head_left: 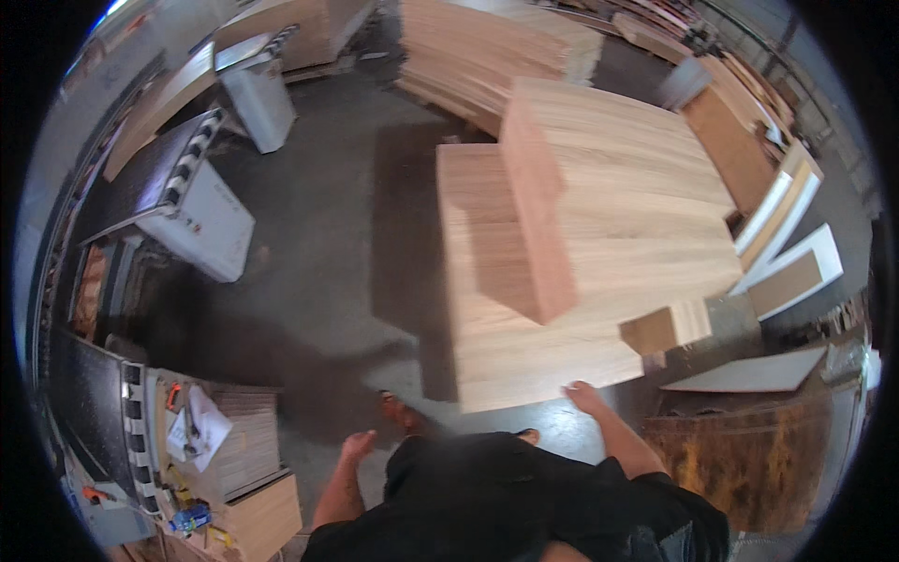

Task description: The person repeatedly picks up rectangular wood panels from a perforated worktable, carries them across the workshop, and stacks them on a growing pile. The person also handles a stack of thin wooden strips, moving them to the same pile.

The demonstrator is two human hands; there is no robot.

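Head view, sole feed: I have the right hand (pixel 585 397) at the near edge of a large wood-grain panel (pixel 646 225), ahead and right of the body; contact is uncertain, and blur hides its grip, so I cannot tell how far the fingers are spread. My left hand (pixel 359 444) is apart from the panel, over the grey floor (pixel 323 187); nothing visible in it, finger spread likewise unreadable. Risk, as I judge it: a one-sided pull at that edge could swing the panel, since the left hand gives no support there; a sliding corner might catch the foot (pixel 401 413) nearby. The brown block (pixel 649 332) near the right front corner could be knocked by a sideways shift, and fingers under the edge could be pinched. Panel appearance: pale tan, streaked grain running roughly across, edges bowed by the lens. A pinkish face (pixel 538 211) rises from the left part, throwing shadow leftward; separate board or side of an upper tier, I cannot determine.
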